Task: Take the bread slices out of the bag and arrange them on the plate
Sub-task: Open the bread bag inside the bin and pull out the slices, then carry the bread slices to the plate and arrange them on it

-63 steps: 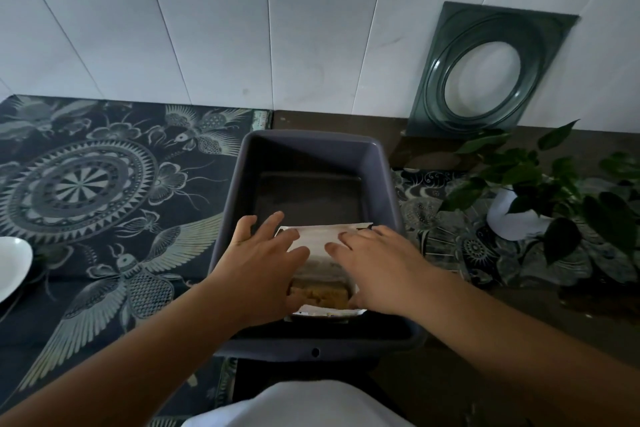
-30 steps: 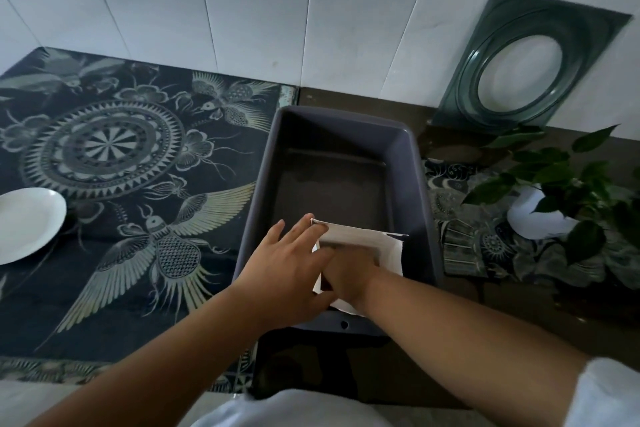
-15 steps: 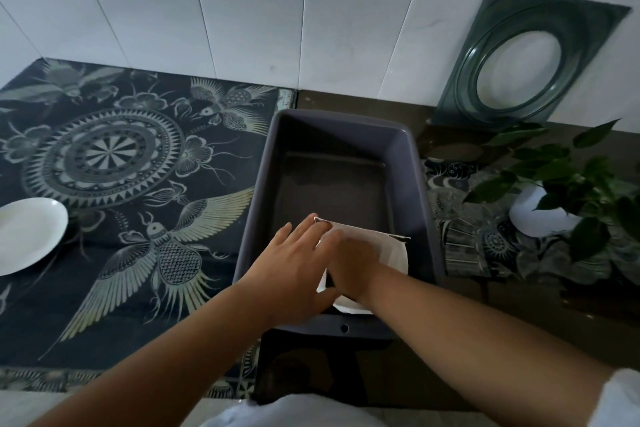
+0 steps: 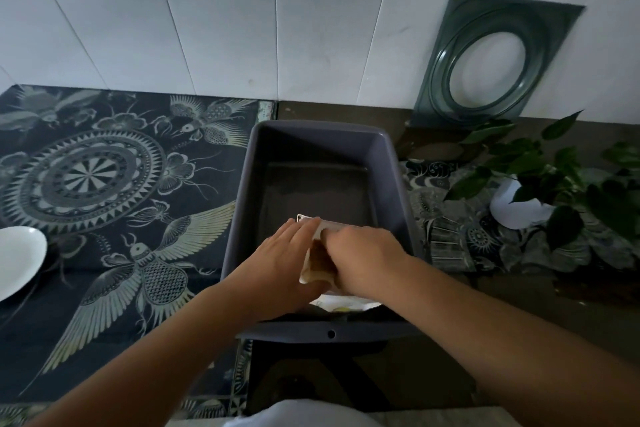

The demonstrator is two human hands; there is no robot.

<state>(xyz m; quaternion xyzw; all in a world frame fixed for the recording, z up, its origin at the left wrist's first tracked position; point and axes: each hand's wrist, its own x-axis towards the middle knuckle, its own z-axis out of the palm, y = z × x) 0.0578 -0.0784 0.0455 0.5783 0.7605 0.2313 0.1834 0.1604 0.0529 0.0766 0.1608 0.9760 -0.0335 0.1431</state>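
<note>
Inside the near end of the grey tub [image 4: 393, 163], both hands met over the bread bag [image 4: 346, 302]; the left hand [image 4: 277, 263] lay against the bag's left side with its fingers [image 4: 301, 227] stretched along the white top edge, and whether they clamped it could not be told; the right hand [image 4: 363, 256] was curled over the bag from the right, its fingers closed on the wrapping; a tan bread slice [image 4: 317, 269] showed between the two hands, still in the bag; the tub stood on the counter [image 4: 519, 305] beside a dark patterned cloth [image 4: 104, 184]; the white plate [image 4: 17, 263] sat on that cloth at the far left edge, well apart from the tub; a potted plant [image 4: 561, 180] stood to the right, and a dark green frame [image 4: 491, 62] leaned against the wall.
</note>
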